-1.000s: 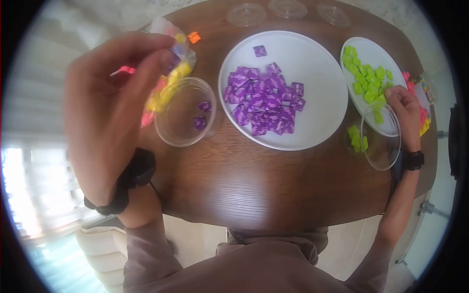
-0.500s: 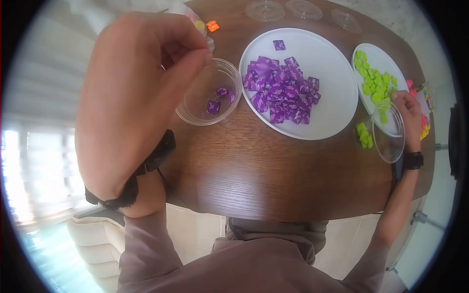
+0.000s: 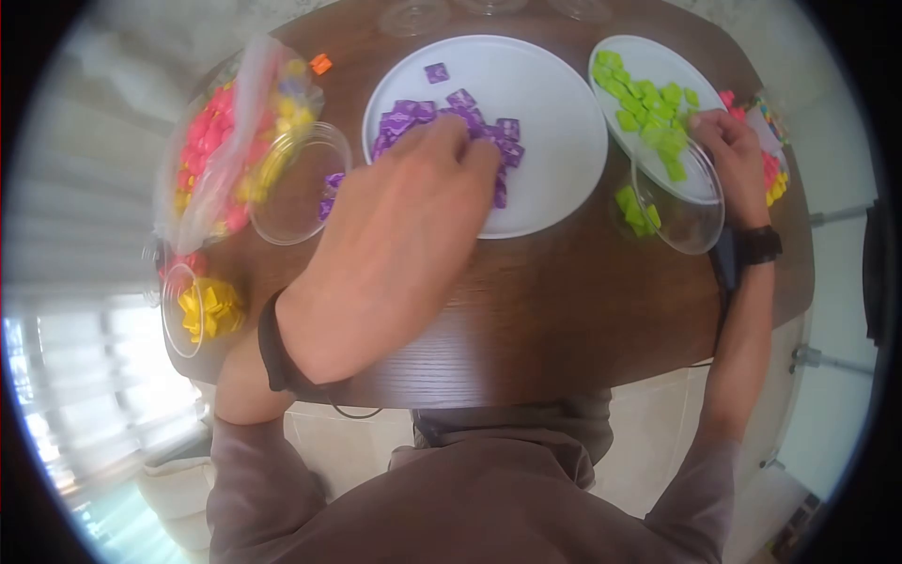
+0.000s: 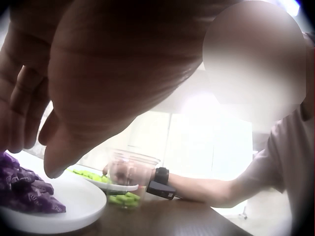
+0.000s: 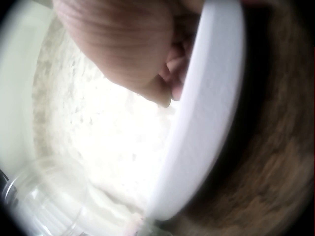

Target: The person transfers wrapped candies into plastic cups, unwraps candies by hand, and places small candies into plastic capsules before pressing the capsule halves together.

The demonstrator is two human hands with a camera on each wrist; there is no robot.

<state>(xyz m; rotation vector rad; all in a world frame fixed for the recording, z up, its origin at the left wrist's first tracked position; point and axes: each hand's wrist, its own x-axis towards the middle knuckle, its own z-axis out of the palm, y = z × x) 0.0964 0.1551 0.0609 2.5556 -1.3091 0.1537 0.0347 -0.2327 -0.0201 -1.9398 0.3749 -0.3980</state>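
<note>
Pretty bright daylight from my left, shiny glare on the surface (image 3: pixel 564 320); fisheye edges go black, and my wrist views look blown-out and soft.

- left hand (image 3: pixel 390 244) blocked a chunk of the purple packets (image 3: pixel 409 111) in the head view, own fingertips included
- same hand ran off the top of the left wrist view, and the purple pile got chopped by the left edge
- print on those packets was way too small to read
- purple bits by the left clear cup (image 3: pixel 303 183) were partly behind that hand too
- couldn't tell if the right hand (image 3: pixel 735 164) had anything in its fingertips, sorry
- oval white plate (image 3: pixel 609 56) got cut off up top in the right wrist view, with the background blown out
- far clear containers (image 3: pixel 413 17) were clipped by the head view's top edge
- plastic bag (image 3: pixel 240 122) contents were kinda smeary
</note>
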